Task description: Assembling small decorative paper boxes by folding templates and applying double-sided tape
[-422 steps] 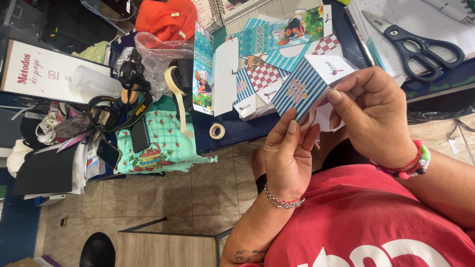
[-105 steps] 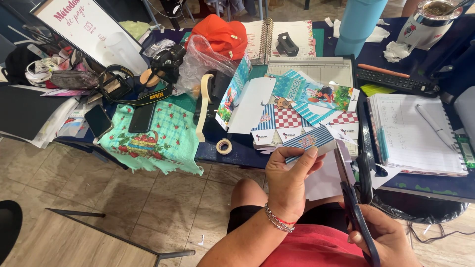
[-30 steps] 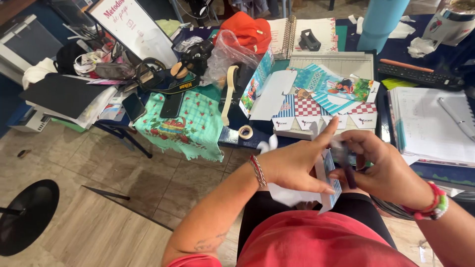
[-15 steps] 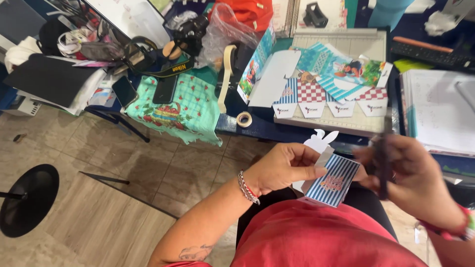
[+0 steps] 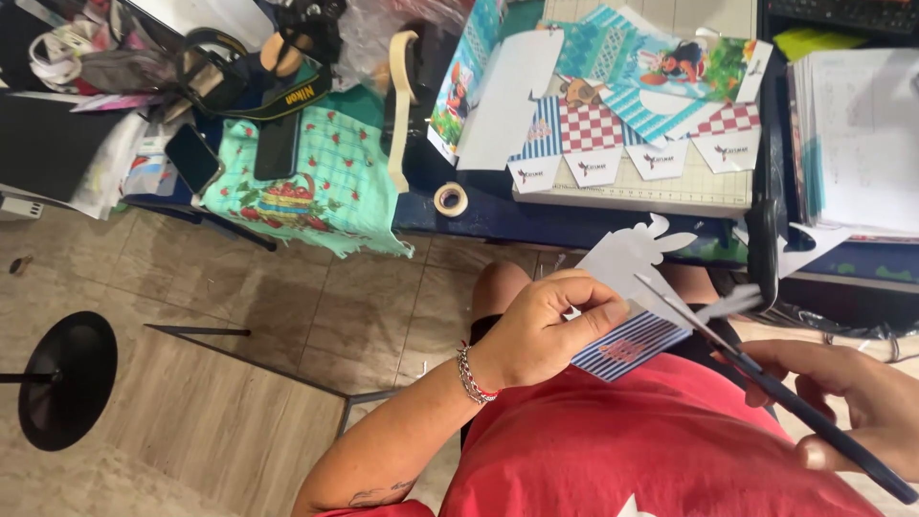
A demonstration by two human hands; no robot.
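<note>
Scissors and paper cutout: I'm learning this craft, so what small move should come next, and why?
Probably close the scissors a short snip. Their open blades already straddle the striped paper cutout's edge, the left hand pinches it steady, and the right hand holds the handles.

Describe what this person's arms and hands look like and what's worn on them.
Both forearms are bare, with no sleeves below the elbow and no gloves. The left hand has a silver chain bracelet with a red strand at the wrist, and a small dark tattoo marks the left forearm near the elbow. The right hand shows no ring; its wrist is out of frame.
</note>
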